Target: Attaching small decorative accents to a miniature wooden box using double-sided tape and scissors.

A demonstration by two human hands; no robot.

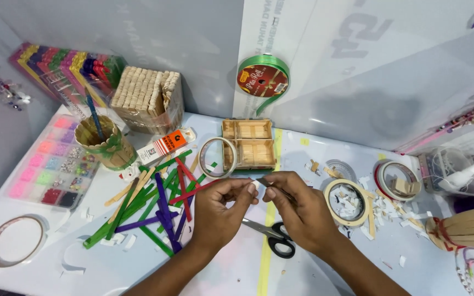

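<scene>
Both hands are pinching: the left hand (220,205) and right hand (297,208) are closing on a small white tape scrap (260,181), scissors (272,237) lying just beneath, probably peeling its backing.

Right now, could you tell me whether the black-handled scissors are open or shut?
Shut: the scissors lie flat on the table, blades together, below both hands.

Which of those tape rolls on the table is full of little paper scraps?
The cream-coloured tape roll lying flat just beside the right hand. Its middle is filled with white scraps; the roll near the left hand shows only bare table through it.
</scene>
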